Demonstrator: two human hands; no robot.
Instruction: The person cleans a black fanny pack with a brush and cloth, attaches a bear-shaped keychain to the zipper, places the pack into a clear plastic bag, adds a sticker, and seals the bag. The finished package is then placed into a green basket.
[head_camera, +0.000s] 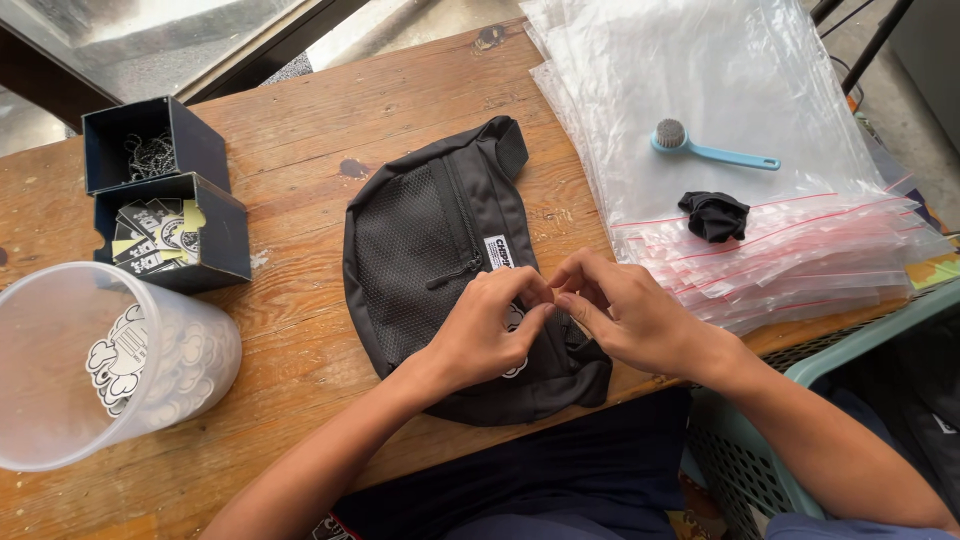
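A black waist bag with a mesh front pocket and a zipper lies on the wooden table, close to the near edge. Both hands rest on its lower right part. My left hand and my right hand have their fingertips pinched together over a small white piece on the bag; the fingers hide what they grip.
A clear plastic tub with white cut-out shapes stands at the near left. Behind it sit two open dark boxes with chains and cards. A stack of clear zip bags at the right carries a blue brush and a black cloth. A teal basket stands below the table's right edge.
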